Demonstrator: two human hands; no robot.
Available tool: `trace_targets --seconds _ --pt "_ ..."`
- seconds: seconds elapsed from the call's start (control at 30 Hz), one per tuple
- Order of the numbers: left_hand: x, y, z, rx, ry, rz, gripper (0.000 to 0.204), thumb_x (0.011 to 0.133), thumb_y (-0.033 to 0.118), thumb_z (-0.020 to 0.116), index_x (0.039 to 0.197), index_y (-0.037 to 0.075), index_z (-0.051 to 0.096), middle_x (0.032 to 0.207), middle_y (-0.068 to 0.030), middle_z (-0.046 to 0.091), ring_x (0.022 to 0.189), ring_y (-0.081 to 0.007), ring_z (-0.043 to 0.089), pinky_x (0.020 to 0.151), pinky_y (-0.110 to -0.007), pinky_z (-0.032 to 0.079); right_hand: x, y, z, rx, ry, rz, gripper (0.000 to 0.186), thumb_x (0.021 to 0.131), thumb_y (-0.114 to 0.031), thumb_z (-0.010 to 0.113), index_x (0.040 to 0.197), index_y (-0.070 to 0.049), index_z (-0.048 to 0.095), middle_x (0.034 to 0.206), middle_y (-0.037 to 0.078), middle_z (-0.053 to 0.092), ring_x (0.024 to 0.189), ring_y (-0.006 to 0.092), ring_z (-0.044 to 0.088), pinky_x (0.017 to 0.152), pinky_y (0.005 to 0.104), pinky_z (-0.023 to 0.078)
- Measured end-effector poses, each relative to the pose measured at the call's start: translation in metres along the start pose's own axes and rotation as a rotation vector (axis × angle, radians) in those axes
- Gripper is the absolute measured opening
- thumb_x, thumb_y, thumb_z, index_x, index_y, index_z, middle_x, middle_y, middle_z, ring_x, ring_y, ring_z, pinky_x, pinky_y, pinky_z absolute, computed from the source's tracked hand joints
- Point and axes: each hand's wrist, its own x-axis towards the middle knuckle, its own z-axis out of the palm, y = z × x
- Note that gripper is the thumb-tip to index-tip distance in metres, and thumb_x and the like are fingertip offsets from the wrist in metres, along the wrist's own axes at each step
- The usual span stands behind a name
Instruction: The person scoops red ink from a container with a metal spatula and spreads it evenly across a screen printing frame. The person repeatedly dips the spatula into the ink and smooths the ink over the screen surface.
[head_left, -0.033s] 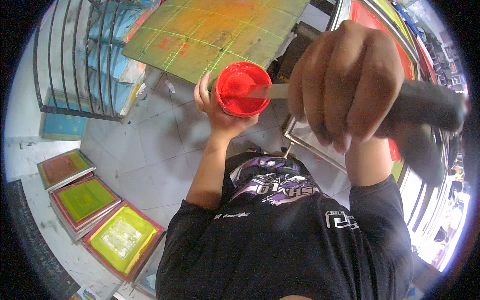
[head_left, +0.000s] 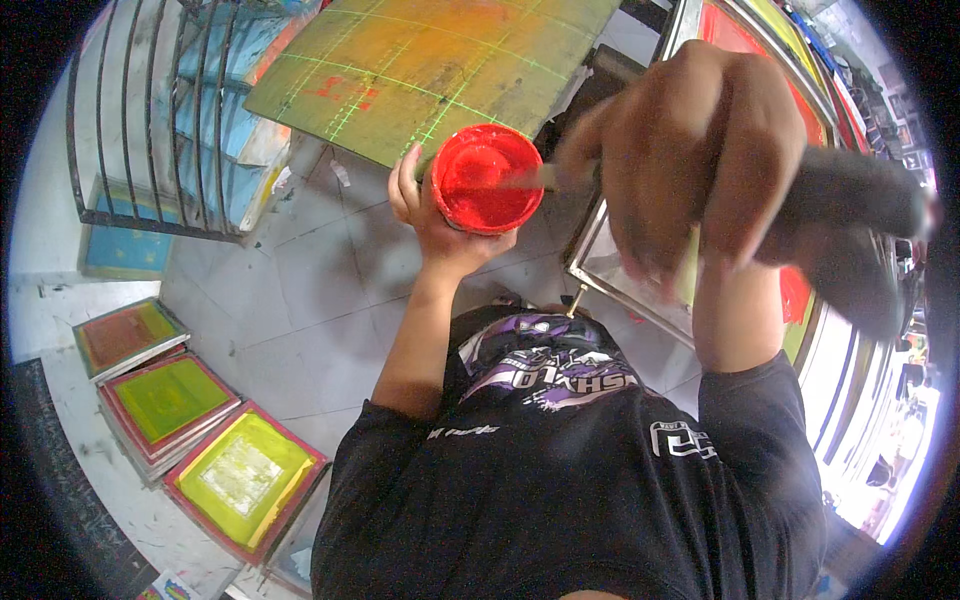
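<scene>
A round tub of bright red ink (head_left: 490, 215) is held up in front of my chest, its open top toward me. My left hand (head_left: 445, 230) is wrapped round its near left side, with fingertips showing past the rim. My right hand (head_left: 690, 160), large and smeared by motion, is closed around a spatula. The spatula's narrow, thin blade (head_left: 520, 182) reaches left over the rim into the red ink. A thick dark handle (head_left: 850, 195) sticks out on the other side of the fist; a second dark shape below it is too blurred to make out.
A green cutting mat or board with bright grid lines (head_left: 440, 60) lies beyond the tub. Framed screens (head_left: 240, 480) lean in a row at lower left. A black metal rack (head_left: 150, 130) stands at far left; more frames (head_left: 640, 275) stand on the right, over a tiled floor (head_left: 300, 280).
My right fist has shifted slightly and its fingers have turned, with the spatula's handle tilting up a little. My left hand and the tub stay in place.
</scene>
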Motion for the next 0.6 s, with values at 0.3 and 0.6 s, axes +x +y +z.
trace_targets --seconds 0.3,0.6 --pt "0.009 0.008 0.002 -0.245 0.121 -0.073 0.101 0.039 0.046 0.085 0.127 0.012 0.048 0.142 -0.0173 0.031 0.131 -0.0399 0.021 0.105 -0.054 0.022 -0.042 -0.015 0.036 -0.066 0.811 0.046 0.03 0.092 -0.039 0.038 0.079 -0.012 0.043 0.066 -0.002 0.038 0.057 0.0139 0.038 0.058 0.0336 0.032" --pt "0.01 0.01 -0.002 -0.235 0.115 -0.08 0.098 0.041 0.043 0.085 0.125 0.008 0.05 0.142 -0.0164 0.032 0.13 -0.04 0.023 0.105 -0.054 0.022 -0.009 -0.039 0.037 -0.13 0.71 0.283 0.03 0.095 -0.035 0.033 0.075 -0.013 0.039 0.056 -0.001 0.035 0.045 0.0128 0.03 0.05 0.0295 0.03"
